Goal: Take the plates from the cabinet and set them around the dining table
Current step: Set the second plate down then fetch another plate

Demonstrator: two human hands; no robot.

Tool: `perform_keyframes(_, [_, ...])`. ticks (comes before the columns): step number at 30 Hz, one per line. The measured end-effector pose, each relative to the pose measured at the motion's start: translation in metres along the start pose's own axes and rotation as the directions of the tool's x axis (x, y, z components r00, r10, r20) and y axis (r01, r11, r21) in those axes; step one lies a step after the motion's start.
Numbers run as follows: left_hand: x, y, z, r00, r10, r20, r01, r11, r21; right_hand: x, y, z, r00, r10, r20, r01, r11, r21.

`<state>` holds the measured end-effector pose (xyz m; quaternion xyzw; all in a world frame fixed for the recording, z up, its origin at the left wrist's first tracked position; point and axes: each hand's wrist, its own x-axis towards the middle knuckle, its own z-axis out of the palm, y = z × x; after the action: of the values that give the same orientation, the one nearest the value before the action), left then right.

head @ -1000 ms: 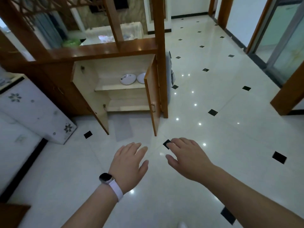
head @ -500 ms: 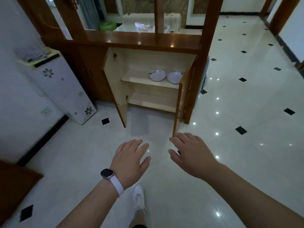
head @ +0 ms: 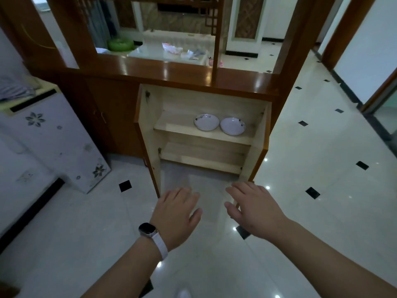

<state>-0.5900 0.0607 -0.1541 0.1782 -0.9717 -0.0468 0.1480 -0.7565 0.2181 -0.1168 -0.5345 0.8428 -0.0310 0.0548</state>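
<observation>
Two white plates with dark flower marks, the left plate (head: 206,122) and the right plate (head: 232,126), lie side by side on the upper shelf of a low wooden cabinet (head: 171,125). Both cabinet doors stand open. My left hand (head: 175,214), with a watch on its wrist, hovers palm down over the floor in front of the cabinet, fingers relaxed, holding nothing. To its right, level with it, is my right hand (head: 253,206), also spread and empty, close to the edge of the right door (head: 261,151).
The cabinet is part of a brown wooden room divider (head: 193,74) with posts. A white flower-patterned appliance (head: 55,143) stands at the left. Glossy white tile floor (head: 311,211) with small black squares spreads right. A white table with clutter shows beyond the divider.
The view has come closer to the cabinet and centred on it. Both hands stay spread and empty, now just short of the open doors.
</observation>
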Motion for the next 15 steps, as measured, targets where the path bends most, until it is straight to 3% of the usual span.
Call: perform_keyframes(15, [0.111,-0.113,0.014,0.999,-0.022,-0.023,0.022,1.0,0.004,0.153,-0.002,-0.003,0.998,0.017,-0.058,-0.014,0.999,0.052])
